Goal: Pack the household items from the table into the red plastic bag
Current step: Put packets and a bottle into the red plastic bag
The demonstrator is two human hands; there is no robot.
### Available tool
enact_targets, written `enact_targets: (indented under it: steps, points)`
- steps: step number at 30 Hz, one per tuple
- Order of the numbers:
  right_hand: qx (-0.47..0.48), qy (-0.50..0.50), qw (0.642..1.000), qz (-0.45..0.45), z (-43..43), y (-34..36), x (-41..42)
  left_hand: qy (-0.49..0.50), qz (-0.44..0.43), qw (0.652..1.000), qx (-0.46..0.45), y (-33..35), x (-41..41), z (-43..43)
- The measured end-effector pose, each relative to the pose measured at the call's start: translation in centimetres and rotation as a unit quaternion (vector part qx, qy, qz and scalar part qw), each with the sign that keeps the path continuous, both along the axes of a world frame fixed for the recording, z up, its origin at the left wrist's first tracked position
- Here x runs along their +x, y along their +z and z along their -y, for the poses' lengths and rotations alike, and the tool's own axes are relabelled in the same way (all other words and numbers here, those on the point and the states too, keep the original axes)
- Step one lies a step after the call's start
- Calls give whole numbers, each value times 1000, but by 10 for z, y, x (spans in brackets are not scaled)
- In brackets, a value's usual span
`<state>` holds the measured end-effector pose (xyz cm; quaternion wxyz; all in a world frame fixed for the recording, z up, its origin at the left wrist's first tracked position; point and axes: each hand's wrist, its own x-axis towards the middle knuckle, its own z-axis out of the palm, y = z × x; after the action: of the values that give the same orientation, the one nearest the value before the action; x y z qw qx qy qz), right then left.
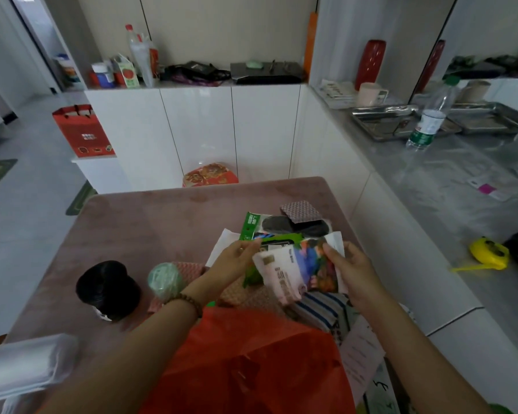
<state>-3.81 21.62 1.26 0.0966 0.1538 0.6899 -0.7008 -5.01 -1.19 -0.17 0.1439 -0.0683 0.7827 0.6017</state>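
Head view: a fanned stack of flat packets (284,273) is held off the pink worktop (150,222). Long axes run roughly away from the person, printed faces up, near ends tipped down.

The red plastic bag (251,363) lies on the worktop just below and nearer than both grips.

- Left of the left grip: green-capped roll (165,279), then black roll (108,289).
- Under the right grip: striped cloth (320,309).
- Well right: grey side worktop (431,189) with yellow tape measure (489,253).
- Beyond: white cabinets (198,130).

Left hand (237,261): grip pinches the stack's left edge. Right hand (353,273): grip closed on the right edge, thumb on top.
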Motion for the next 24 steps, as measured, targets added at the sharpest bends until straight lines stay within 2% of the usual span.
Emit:
enact_targets:
  steps: [3,5,6,9,10,13,17,18,20,24]
  points:
    - [-73,-14,997,30,15,-6,-27,27,71,991,108,1,-9,2]
    - [-73,-24,996,35,25,-13,-46,81,92,979,165,-5,-19,6]
    - [-45,-22,998,36,29,-17,-54,99,96,973,183,-8,-22,9]
    - [115,43,992,33,30,-31,-69,106,97,979,143,-24,-30,10]
    - [137,68,987,43,30,-35,-70,98,91,984,119,-28,-31,7]
    - [134,116,979,101,28,-44,-68,65,68,995,19,-40,-33,-2]
    - [108,107,976,154,28,-47,-65,79,81,991,-75,-39,-30,-11]
    - [97,102,978,151,29,-47,-64,84,88,990,-72,-40,-29,-12]
    - [77,92,984,134,32,-47,-59,98,98,990,-10,-41,-26,-16]
    - [56,63,995,62,36,-31,-50,113,59,991,32,-39,-23,-11]
